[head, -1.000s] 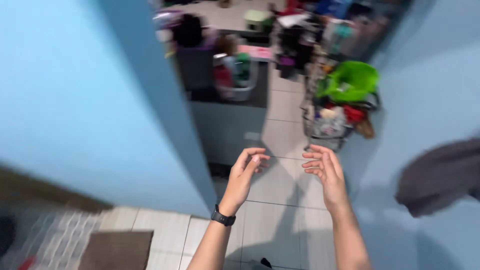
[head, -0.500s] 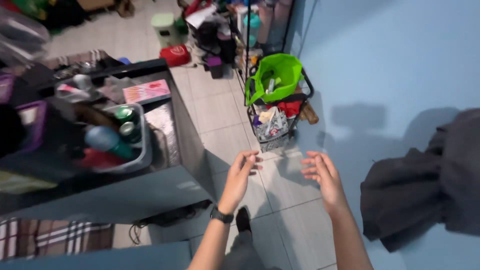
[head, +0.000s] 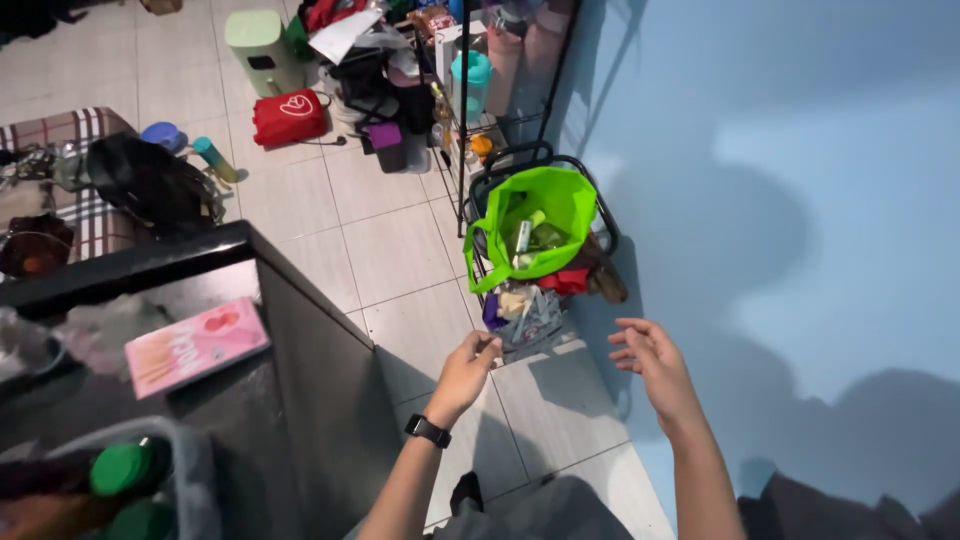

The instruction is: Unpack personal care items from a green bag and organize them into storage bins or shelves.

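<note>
My left hand [head: 463, 372] is held out over the tiled floor, fingers loosely curled and empty, with a black watch [head: 426, 431] on its wrist. My right hand [head: 648, 360] hovers beside it near the blue wall, fingers spread and holding nothing. Just beyond both hands stands a black wire cart [head: 500, 170] with a bright green bag [head: 530, 232] on top and clutter in its lower basket [head: 524, 310].
A dark cabinet [head: 290, 370] stands to my left with a pink flat box [head: 196, 345] on top and green-lidded containers [head: 125, 470] in a tub. A red bag [head: 290, 117], a green bin [head: 257, 38] and a black bag [head: 150, 180] lie further off.
The view has moved forward past the blue door edge and cabinet toward the wire cart. The dark cloth on the right wall has dropped nearly out of view. Both hands stay empty and raised.
</note>
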